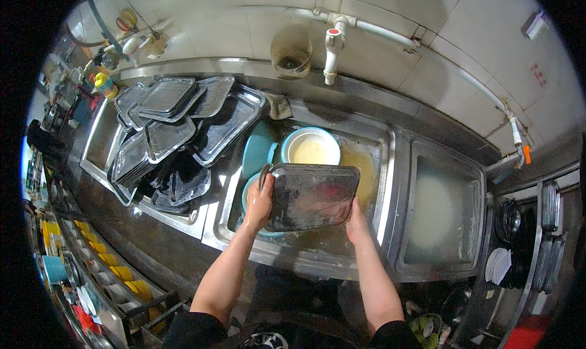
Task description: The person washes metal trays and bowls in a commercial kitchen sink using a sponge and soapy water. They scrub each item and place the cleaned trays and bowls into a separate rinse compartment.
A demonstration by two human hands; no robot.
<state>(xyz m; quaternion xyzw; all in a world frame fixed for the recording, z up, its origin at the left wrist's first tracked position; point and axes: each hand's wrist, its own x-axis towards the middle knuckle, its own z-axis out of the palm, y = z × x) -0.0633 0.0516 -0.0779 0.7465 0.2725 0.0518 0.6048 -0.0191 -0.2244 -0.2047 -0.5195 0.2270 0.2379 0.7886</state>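
Note:
A wet, dark metal tray is held level over the middle sink basin, whose steel rim shows at the right. My left hand grips its left edge. A thin dark rounded item sits by those fingers; what it is I cannot tell. On the tray's right edge is my right hand. Just beyond the tray stands a white-lined bowl with a blue rim, holding pale yellowish liquid. A teal bowl leans beside it. Cloudy brownish water lies in the basin.
Many metal trays are heaped at the left. A right basin holds milky water. A white tap juts from the wall above. Shelves with plates stand at right, and yellow cups fill a rack at lower left.

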